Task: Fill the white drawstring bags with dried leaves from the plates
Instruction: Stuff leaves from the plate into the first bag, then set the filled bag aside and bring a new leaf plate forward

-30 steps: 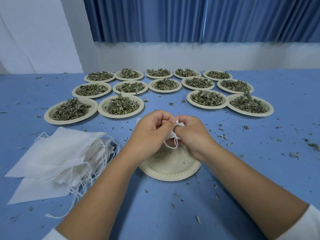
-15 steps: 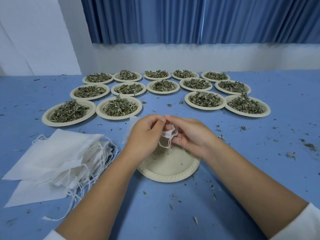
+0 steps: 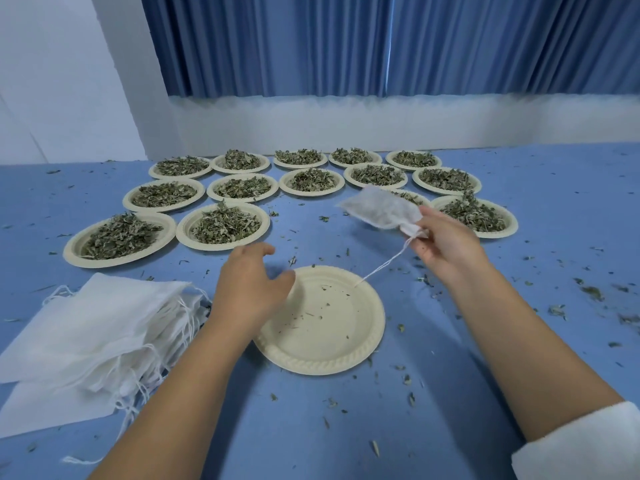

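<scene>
Since the earlier frame, your hands have parted above the empty plate (image 3: 322, 355): your right hand (image 3: 446, 247) has carried the filled bag (image 3: 381, 211) up and to the right, and your left hand (image 3: 249, 285) has dropped toward the plate's left rim.

Head view. Your right hand pinches the filled bag at its gathered neck. The bag's body points away from you and to the left, raised off the table (image 3: 346, 427). Its drawstring (image 3: 382, 267) hangs slack from the neck down to the far rim of the empty plate. Your left hand holds nothing. Its fingers are loosely spread over the left rim, and you cannot tell whether they touch it.

Count:
- one filled bag
- one empty plate
- fourteen plates of dried leaves (image 3: 221, 247), in three rows beyond your hands: five, five and four
- one stack of empty bags (image 3: 90, 323), just left of your left forearm, its number not countable

The filled bag hides part of one plate in the nearest row. Leaf scraps (image 3: 592, 292) lie scattered over the blue table, with a few in the empty plate. A white sleeve (image 3: 575, 441) shows on your right arm, and a blue curtain (image 3: 346, 46) hangs behind.
</scene>
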A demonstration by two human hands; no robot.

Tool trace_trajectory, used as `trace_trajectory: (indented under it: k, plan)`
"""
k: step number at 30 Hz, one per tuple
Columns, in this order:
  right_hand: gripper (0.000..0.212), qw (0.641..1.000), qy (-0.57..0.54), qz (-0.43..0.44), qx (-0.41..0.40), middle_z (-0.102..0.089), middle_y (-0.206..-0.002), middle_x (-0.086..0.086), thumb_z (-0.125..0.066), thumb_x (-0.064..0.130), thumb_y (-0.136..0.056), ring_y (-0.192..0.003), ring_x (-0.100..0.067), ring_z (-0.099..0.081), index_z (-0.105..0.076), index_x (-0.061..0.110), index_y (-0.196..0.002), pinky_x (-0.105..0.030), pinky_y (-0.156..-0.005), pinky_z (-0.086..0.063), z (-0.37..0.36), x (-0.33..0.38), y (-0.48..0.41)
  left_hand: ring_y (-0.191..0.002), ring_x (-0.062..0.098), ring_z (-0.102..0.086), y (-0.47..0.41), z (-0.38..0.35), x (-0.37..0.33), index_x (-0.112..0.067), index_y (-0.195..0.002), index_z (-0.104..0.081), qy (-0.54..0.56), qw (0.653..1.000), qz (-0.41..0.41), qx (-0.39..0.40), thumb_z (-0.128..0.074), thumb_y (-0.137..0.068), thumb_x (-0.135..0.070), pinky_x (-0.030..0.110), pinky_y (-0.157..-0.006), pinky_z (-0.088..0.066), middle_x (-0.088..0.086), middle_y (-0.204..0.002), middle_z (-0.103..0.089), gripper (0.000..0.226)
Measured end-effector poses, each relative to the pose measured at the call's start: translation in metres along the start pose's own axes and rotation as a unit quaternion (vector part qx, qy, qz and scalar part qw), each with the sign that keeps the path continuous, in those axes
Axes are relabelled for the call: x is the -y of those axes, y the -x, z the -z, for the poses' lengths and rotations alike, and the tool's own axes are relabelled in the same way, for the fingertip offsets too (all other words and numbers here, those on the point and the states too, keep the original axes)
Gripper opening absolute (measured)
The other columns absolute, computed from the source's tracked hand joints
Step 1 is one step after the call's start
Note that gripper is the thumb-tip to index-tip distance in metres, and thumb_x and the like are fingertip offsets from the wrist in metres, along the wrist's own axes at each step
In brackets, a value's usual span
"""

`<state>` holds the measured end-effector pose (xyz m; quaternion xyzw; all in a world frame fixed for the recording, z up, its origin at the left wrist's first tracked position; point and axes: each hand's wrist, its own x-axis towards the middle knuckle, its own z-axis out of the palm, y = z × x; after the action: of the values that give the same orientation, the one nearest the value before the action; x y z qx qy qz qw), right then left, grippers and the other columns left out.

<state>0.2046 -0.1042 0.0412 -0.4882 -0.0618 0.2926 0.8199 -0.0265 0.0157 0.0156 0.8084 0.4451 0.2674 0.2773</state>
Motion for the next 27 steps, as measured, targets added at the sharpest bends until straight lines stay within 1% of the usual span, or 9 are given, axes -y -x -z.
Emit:
trace_trajectory:
  k: [2, 5, 7, 10, 13, 15, 19, 25, 27]
  plan:
    - [0.024, 0.998, -0.001, 0.052, -0.046, -0.069, -0.084, -0.008, -0.056, -0.013, -0.088, -0.06, -0.011, -0.067, -0.066, 0.007, -0.098, -0.019, -0.055, -0.053, 0.014, 0.006, -0.009, -0.116, 0.017, -0.055, -0.001, 0.0, 0.002, -0.02, -0.131, -0.054, 0.001, 0.999, 0.025, 0.032, -0.069, -0.086, -0.037, 0.031, -0.09, -0.041, -0.002, -0.136, -0.051, 0.051]
    - [0.027, 0.983, 0.006, 0.13, -0.126, -0.067, -0.092, -0.004, -0.054, -0.011, -0.089, -0.076, -0.015, -0.067, -0.066, 0.013, -0.091, -0.019, -0.061, -0.054, 0.034, 0.015, -0.024, -0.113, 0.014, -0.056, -0.001, -0.001, 0.001, -0.023, -0.129, -0.056, 0.01, 0.998, 0.036, 0.046, -0.068, -0.087, -0.037, 0.029, -0.086, -0.039, -0.005, -0.133, -0.053, 0.046]
    - [0.03, 0.965, 0.027, 0.182, -0.187, -0.065, -0.095, -0.006, -0.053, -0.009, -0.087, -0.08, -0.018, -0.062, -0.063, 0.018, -0.082, -0.022, -0.068, -0.052, 0.044, 0.021, -0.032, -0.11, 0.014, -0.057, 0.0, -0.001, 0.0, -0.022, -0.128, -0.056, 0.011, 0.998, 0.034, 0.044, -0.067, -0.087, -0.035, 0.03, -0.086, -0.041, -0.004, -0.132, -0.054, 0.044]
    - [0.034, 0.939, 0.044, 0.238, -0.243, -0.061, -0.096, -0.01, -0.048, -0.009, -0.086, -0.076, -0.014, -0.054, -0.056, 0.021, -0.072, -0.017, -0.063, -0.045, 0.054, 0.025, -0.039, -0.112, 0.018, -0.055, 0.005, -0.004, -0.006, -0.02, -0.125, -0.06, -0.016, 1.0, -0.006, 0.007, -0.066, -0.088, -0.027, 0.033, -0.088, -0.042, 0.001, -0.128, -0.056, 0.038]
    - [0.037, 0.926, 0.032, 0.245, -0.286, -0.062, -0.097, -0.008, -0.045, -0.01, -0.087, -0.077, -0.009, -0.055, -0.059, 0.02, -0.071, -0.005, -0.054, -0.04, 0.064, 0.028, -0.049, -0.113, 0.021, -0.053, 0.017, -0.01, -0.02, -0.02, -0.117, -0.066, -0.031, 0.995, -0.089, -0.031, -0.064, -0.088, -0.022, 0.037, -0.093, -0.042, 0.0, -0.12, -0.057, 0.029]
    - [0.033, 0.919, 0.016, 0.244, -0.309, -0.066, -0.097, -0.006, -0.044, -0.01, -0.089, -0.079, -0.008, -0.059, -0.067, 0.014, -0.082, -0.003, -0.052, -0.041, 0.068, 0.031, -0.053, -0.11, 0.02, -0.054, 0.024, -0.017, -0.029, -0.02, -0.111, -0.069, -0.028, 0.991, -0.129, -0.018, -0.064, -0.089, -0.022, 0.036, -0.094, -0.04, -0.002, -0.115, -0.058, 0.023]
    - [0.041, 0.904, 0.005, 0.255, -0.343, -0.067, -0.1, -0.003, -0.038, -0.011, -0.089, -0.088, -0.012, -0.061, -0.073, 0.009, -0.096, -0.002, -0.055, -0.043, 0.078, 0.034, -0.058, -0.104, 0.016, -0.054, 0.032, -0.028, -0.04, -0.021, -0.102, -0.071, -0.009, 0.984, -0.177, 0.007, -0.064, -0.089, -0.02, 0.037, -0.097, -0.04, -0.01, -0.107, -0.058, 0.015]
    - [0.039, 0.886, -0.071, 0.244, -0.388, -0.063, -0.124, -0.016, -0.037, -0.013, -0.09, -0.106, -0.021, -0.06, -0.071, 0.0, -0.106, -0.006, -0.056, -0.044, 0.09, 0.04, -0.061, -0.1, 0.011, -0.054, 0.033, -0.036, -0.045, -0.023, -0.101, -0.071, 0.011, 0.978, -0.207, 0.023, -0.061, -0.092, -0.019, 0.028, -0.092, -0.039, -0.015, -0.103, -0.058, 0.013]
    - [0.039, 0.887, -0.089, 0.22, -0.396, -0.057, -0.132, -0.017, -0.039, -0.012, -0.091, -0.117, -0.025, -0.057, -0.068, 0.0, -0.113, -0.009, -0.066, -0.046, 0.095, 0.04, -0.064, -0.101, 0.007, -0.052, 0.033, -0.039, -0.047, -0.026, -0.102, -0.07, 0.011, 0.976, -0.216, 0.032, -0.06, -0.094, -0.021, 0.023, -0.09, -0.036, -0.018, -0.103, -0.057, 0.014]
